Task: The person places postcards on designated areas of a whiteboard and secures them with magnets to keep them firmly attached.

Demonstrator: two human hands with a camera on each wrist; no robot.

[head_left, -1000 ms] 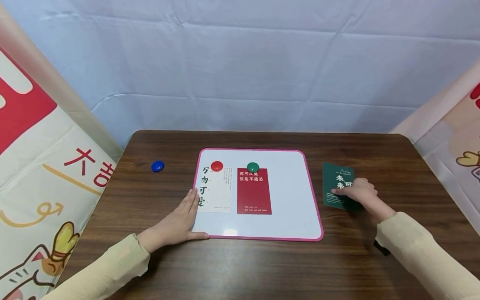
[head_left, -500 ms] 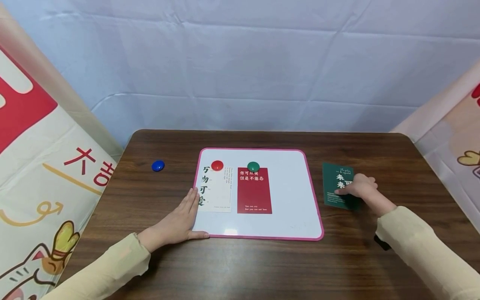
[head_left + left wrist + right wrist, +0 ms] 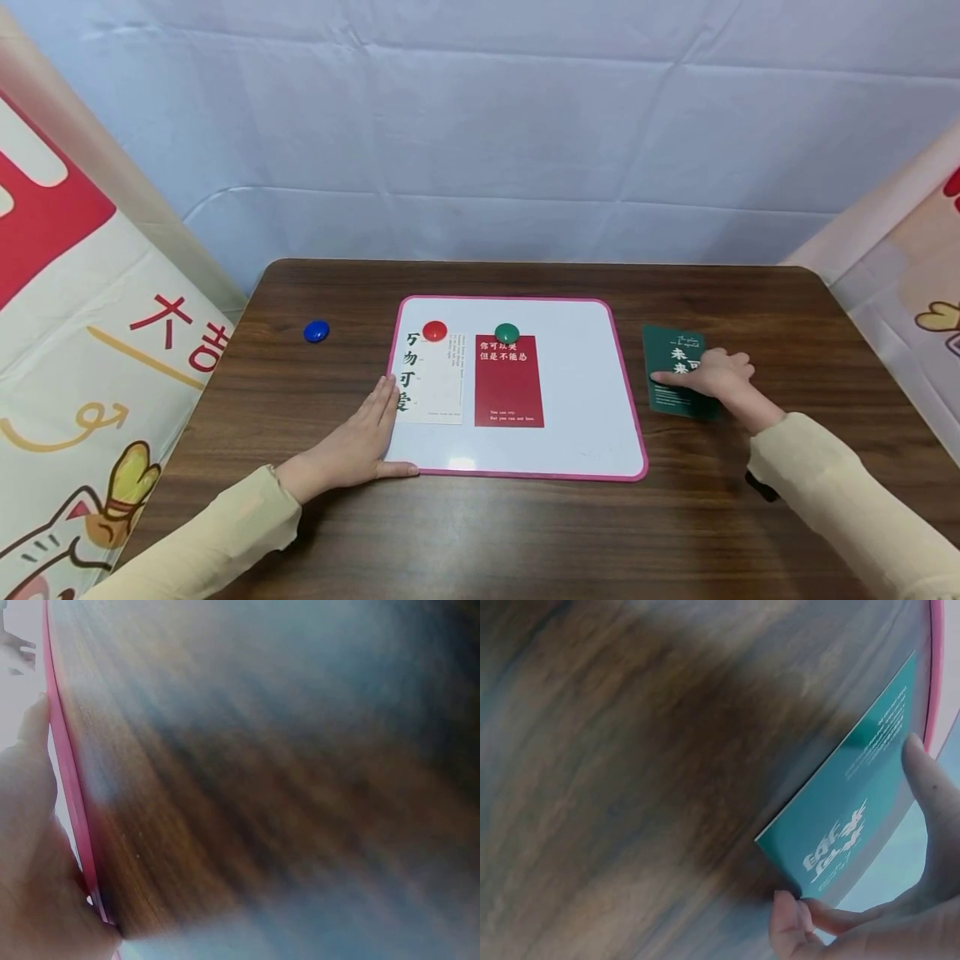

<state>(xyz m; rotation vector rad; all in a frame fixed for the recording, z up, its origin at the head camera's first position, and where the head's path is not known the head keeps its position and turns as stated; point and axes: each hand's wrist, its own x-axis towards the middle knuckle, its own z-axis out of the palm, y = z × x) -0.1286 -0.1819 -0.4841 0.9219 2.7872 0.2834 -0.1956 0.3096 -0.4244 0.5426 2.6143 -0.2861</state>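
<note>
My left hand (image 3: pixel 348 446) lies along the left edge and lower left corner of a pink-rimmed whiteboard (image 3: pixel 588 392), fingers straight and thumb spread along the bottom edge. On the board are a white card (image 3: pixel 442 387) under a round red magnet (image 3: pixel 434 332) and a red card (image 3: pixel 508 392) under a green magnet (image 3: pixel 507 332). Right of the board, my right hand (image 3: pixel 723 377) grips a dark green card (image 3: pixel 855 799) with white lettering. Its thumb reaches across to the card's left edge; the curled fingers are at the opposite edge in the right wrist view.
A round blue magnet (image 3: pixel 317 331) lies on the brown wooden table (image 3: pixel 487 533), left of the board. A pale cloth backdrop (image 3: pixel 510 133) hangs behind the table. Printed banners (image 3: pixel 67 333) stand at both sides.
My right thumb has stretched left across the green card to its left edge. The card has shifted very slightly left. The left hand and the board have stayed in place.
</note>
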